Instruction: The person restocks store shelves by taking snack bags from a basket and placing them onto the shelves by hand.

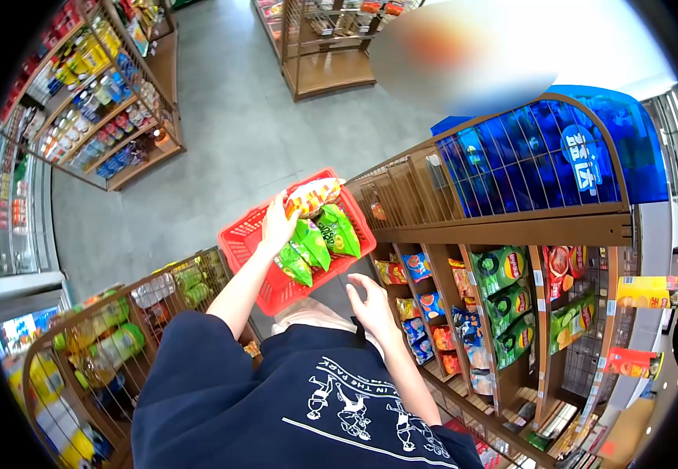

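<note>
A red plastic shopping basket [237,248] is in front of my body. My left hand [278,225] reaches over it, with its fingers closed at the left end of an orange, yellow and white patterned snack bag [317,195]. Below that bag, green snack bags [337,230] lie in the basket. Just outside the basket's near right corner, my right hand [372,303] holds nothing, its thumb and fingers apart. The nearest goods to it are small snack bags on the shelf at the right.
A shelf rack with hanging green chip bags [504,305] stands close on the right, under a wire rail [511,223]. Bottles fill a wire rack [112,344] at lower left. A drinks shelf [104,117] stands at upper left. Grey floor [229,102] runs between.
</note>
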